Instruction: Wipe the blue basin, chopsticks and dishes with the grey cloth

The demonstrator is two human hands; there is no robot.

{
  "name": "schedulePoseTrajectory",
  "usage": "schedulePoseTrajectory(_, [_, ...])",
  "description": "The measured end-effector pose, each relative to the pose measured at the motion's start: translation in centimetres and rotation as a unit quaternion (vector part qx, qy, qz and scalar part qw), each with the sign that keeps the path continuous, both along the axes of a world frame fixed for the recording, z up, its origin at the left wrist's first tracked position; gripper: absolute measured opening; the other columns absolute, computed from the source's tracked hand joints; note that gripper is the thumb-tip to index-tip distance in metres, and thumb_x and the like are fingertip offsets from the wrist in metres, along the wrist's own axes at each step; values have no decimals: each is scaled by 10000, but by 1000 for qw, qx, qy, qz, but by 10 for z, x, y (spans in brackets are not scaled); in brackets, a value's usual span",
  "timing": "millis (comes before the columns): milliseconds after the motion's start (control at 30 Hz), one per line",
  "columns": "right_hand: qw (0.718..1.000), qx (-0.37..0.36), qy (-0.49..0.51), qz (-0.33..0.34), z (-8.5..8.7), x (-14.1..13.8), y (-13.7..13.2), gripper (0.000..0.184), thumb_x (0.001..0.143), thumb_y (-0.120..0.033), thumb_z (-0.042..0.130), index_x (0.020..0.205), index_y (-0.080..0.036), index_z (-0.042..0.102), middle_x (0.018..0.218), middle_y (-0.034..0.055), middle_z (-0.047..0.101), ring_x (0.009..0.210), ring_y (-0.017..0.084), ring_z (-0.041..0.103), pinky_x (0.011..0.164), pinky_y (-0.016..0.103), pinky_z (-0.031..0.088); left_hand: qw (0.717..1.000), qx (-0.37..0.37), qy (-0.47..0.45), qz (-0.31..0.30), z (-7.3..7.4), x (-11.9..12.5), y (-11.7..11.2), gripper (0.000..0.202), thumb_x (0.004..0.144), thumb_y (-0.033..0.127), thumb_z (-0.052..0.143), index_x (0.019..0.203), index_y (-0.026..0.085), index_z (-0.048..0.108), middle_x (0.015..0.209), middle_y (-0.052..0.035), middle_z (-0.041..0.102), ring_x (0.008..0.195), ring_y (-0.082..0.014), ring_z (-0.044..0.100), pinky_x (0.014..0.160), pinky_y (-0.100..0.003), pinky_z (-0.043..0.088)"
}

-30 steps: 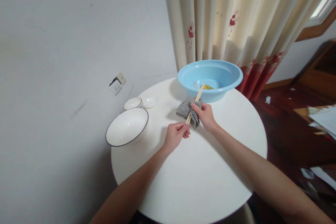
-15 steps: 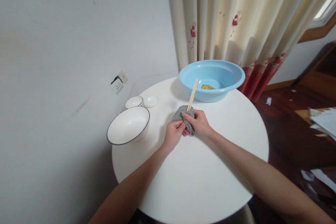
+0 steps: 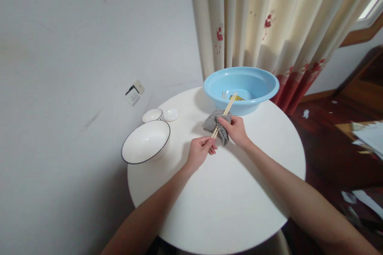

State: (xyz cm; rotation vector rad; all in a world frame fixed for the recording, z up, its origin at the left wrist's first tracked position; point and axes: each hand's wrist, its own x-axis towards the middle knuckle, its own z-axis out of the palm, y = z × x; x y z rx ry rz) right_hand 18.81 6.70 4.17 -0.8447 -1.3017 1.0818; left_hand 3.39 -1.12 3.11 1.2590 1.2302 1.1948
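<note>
A pair of light wooden chopsticks (image 3: 231, 102) slants up and to the right over the table's middle. My left hand (image 3: 202, 151) pinches their lower ends. Around the middle of the chopsticks is a grey cloth (image 3: 213, 120), gripped by my right hand (image 3: 235, 129) with the thumb on top. Part of the cloth hangs below the right hand. The upper tips reach in front of the near rim of a light blue basin (image 3: 215, 97), which has a yellow cartoon figure on its inside.
The round white table (image 3: 215, 207) carries a large white bowl (image 3: 143, 143) with a dark rim at its left, with a smaller bowl (image 3: 152, 116) and a small white dish (image 3: 171, 115) behind it. A wall and a curtain (image 3: 254, 20) border the table.
My right hand and the cloth have slid up and right along the chopsticks, baring their lower part near my left hand. The chopsticks now tilt further to the right.
</note>
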Motion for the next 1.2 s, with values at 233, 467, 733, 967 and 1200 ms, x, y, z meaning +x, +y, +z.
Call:
schedulePoseTrajectory(233, [974,-31,211,-72,12,22,20,399,690,-516,792,787,-145,682,744,18,691,654,150,614,648,278,523,1000,-16,-8,-16,-6,2,-1,381,766,486,717,796,106,720,605,-40,665,473,-97,577,466,-203,452])
schedulePoseTrajectory(467, [953,-36,291,-78,18,27,23,456,672,-519,806,911,-149,683,921,63,741,830,197,691,789,322,576,1000,-20,-5,-21,-4,2,-2,386,758,498,718,774,112,719,596,-36,657,476,-96,578,468,-199,458])
schedulePoseTrajectory(733, [991,-42,123,27,2,5,7,443,730,-576,748,753,-140,670,709,24,689,635,141,612,607,252,504,1000,13,7,13,-2,1,-2,395,803,513,683,772,120,705,600,-30,655,480,-95,570,471,-200,449])
schedulePoseTrajectory(967, [974,-79,38,208,-8,-21,-25,460,774,-611,691,669,-178,576,500,-8,594,417,133,525,413,251,422,999,29,27,38,0,-2,0,450,817,547,655,628,138,640,556,-34,639,467,-113,570,472,-223,461])
schedulePoseTrajectory(1200, [981,-73,32,176,-11,-21,-25,449,756,-589,722,661,-179,566,510,-6,605,419,133,529,414,245,421,999,25,22,30,1,-1,1,433,815,531,653,624,143,632,548,-33,635,459,-118,574,471,-228,463])
